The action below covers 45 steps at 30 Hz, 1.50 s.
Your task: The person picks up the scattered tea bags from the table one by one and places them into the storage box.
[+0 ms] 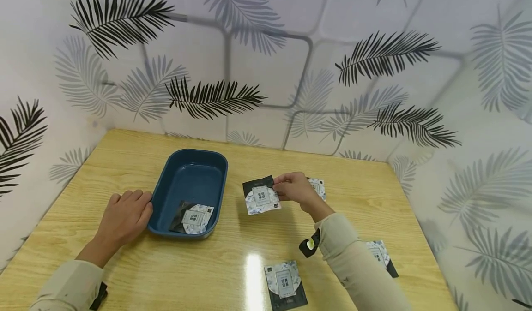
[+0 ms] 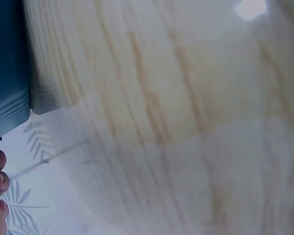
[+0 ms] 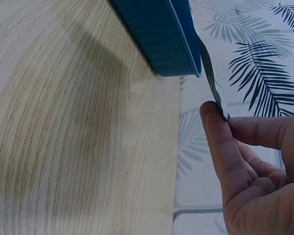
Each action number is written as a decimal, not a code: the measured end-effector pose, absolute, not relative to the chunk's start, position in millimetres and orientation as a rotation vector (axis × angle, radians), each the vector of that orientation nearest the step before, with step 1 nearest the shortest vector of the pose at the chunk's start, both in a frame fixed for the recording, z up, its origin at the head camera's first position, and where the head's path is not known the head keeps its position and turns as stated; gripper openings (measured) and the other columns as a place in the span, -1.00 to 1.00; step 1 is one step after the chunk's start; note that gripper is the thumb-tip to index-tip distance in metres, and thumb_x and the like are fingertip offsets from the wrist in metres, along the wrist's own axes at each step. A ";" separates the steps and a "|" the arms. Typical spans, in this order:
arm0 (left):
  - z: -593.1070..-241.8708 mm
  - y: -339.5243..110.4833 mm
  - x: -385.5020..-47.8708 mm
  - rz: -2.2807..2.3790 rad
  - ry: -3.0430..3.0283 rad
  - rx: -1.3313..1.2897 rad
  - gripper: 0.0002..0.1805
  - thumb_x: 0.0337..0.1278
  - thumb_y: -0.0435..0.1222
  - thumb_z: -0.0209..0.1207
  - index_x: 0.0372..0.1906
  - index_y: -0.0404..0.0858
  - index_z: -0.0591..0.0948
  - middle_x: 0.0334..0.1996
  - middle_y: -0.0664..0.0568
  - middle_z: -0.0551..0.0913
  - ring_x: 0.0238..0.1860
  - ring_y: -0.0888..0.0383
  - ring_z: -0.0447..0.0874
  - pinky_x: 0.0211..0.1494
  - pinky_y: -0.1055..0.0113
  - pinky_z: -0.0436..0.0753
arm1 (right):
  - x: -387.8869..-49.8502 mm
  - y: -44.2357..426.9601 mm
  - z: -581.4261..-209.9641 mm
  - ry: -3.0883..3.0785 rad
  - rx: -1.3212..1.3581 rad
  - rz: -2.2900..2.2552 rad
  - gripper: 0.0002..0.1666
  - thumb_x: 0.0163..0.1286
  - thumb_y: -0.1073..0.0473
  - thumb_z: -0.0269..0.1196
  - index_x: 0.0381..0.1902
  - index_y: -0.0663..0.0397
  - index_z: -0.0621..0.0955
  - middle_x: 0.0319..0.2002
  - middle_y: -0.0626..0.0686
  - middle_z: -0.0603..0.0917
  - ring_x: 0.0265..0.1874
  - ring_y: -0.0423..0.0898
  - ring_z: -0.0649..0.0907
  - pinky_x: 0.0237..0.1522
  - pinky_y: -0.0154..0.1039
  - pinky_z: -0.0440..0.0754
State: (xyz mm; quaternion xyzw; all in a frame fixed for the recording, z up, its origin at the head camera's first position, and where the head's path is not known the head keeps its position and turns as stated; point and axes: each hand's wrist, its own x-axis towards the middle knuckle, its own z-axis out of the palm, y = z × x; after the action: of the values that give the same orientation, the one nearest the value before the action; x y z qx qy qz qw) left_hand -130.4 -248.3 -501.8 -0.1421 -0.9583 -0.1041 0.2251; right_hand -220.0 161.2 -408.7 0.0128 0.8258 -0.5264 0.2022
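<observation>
Pinching sachet (image 1: pixel 259 198): right hand (image 1: pixel 297 191) | gripping tub (image 1: pixel 195 175): left hand (image 1: pixel 124 219) | inner sachet (image 1: pixel 193 217): head view only

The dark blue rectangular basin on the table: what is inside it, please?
One flat black-and-white packet is visible at the near end of the basin. What is beneath the packet is covered.

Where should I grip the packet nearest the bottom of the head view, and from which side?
Probably pinch the packet at its right edge, coming low from the right: it lies flat on the table, so only thin edges offer a hold. The right hand holds another packet.
</observation>
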 end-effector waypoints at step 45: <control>-499.9 -246.5 -130.1 -0.307 -2.689 -0.366 -0.85 0.30 -0.31 0.00 -0.43 -0.14 0.40 -0.51 0.07 0.36 -0.45 0.07 0.31 -0.29 0.22 0.05 | -223.5 121.5 -404.2 2.264 0.033 -1.558 -0.73 0.41 0.34 0.18 0.02 0.33 0.63 -0.06 0.23 0.67 -0.29 -0.12 0.71 0.11 0.05 0.66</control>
State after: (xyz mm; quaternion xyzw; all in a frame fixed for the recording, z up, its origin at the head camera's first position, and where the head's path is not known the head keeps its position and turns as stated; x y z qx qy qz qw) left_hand -130.1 -246.5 -499.9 -0.1314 -0.9639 -0.1100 0.2040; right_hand -223.5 121.5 -404.2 0.0119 0.8079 -0.5559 0.1951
